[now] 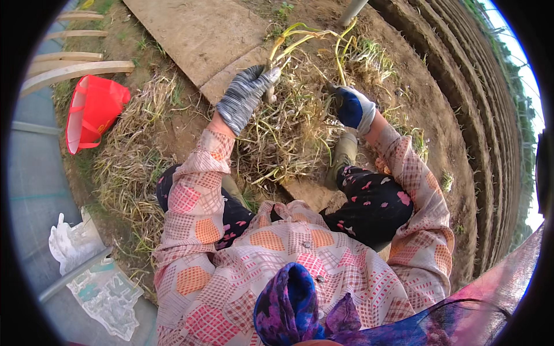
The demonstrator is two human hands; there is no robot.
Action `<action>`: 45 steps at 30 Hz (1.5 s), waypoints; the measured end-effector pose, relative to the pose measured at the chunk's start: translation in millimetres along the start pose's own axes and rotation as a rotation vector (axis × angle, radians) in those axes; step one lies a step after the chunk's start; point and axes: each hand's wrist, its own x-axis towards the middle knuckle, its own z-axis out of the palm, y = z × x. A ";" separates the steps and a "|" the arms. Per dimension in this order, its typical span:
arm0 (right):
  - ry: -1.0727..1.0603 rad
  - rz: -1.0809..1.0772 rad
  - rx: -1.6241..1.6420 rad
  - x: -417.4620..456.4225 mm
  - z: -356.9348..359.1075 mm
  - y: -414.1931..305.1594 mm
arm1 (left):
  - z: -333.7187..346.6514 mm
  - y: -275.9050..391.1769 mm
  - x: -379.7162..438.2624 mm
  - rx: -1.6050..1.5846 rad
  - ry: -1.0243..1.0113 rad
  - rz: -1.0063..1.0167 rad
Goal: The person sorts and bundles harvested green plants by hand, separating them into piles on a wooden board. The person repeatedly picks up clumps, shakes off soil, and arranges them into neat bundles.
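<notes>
My left hand (246, 97), in a grey striped knit glove, grips a few onion-like plants (281, 47) by their lower stems. Their pale bulbs (270, 95) hang below the thumb, and the yellow-green leaves arch over to the right. My right hand (355, 108) wears a white glove with a blue-coated palm. Its fingers are closed on yellowish leaves (340, 65) that rise from the fingertips; whether these belong to the same plants I cannot tell. Under both hands lies a tangled heap of similar plants (285, 138), dry roots and leaves mixed.
A long pile of dried plants (134, 173) lies at left beside a red bag (97, 112). A flat board (199, 34) and a post (352, 11) are ahead. Another bunch (372, 60) lies beyond my right hand. Furrowed soil (471, 108) runs along the right. My boot (345, 151) borders the heap.
</notes>
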 end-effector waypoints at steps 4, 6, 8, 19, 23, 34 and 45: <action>-0.003 0.034 -0.072 7.2 16.7 -7.2 | 10.5 -4.3 8.0 0.197 0.105 0.240; 0.088 0.185 0.107 4.4 24.0 -7.1 | 21.2 -10.6 10.9 0.167 0.087 0.090; 0.255 0.310 0.127 10.7 58.0 -18.4 | 19.1 -15.3 9.9 0.200 0.028 -0.039; 0.270 0.075 -0.739 17.4 96.0 -32.7 | 15.8 -51.9 20.2 -0.191 0.269 -0.282; 0.403 0.216 -0.225 18.4 68.9 -24.0 | -7.6 -32.0 20.6 -0.438 0.232 -0.221; 0.107 0.071 0.248 10.6 -2.5 -1.7 | -37.5 12.9 4.7 -0.421 0.146 -0.057; -0.006 -0.525 -0.907 16.9 49.5 -24.4 | 25.7 -75.0 20.8 0.703 0.055 0.144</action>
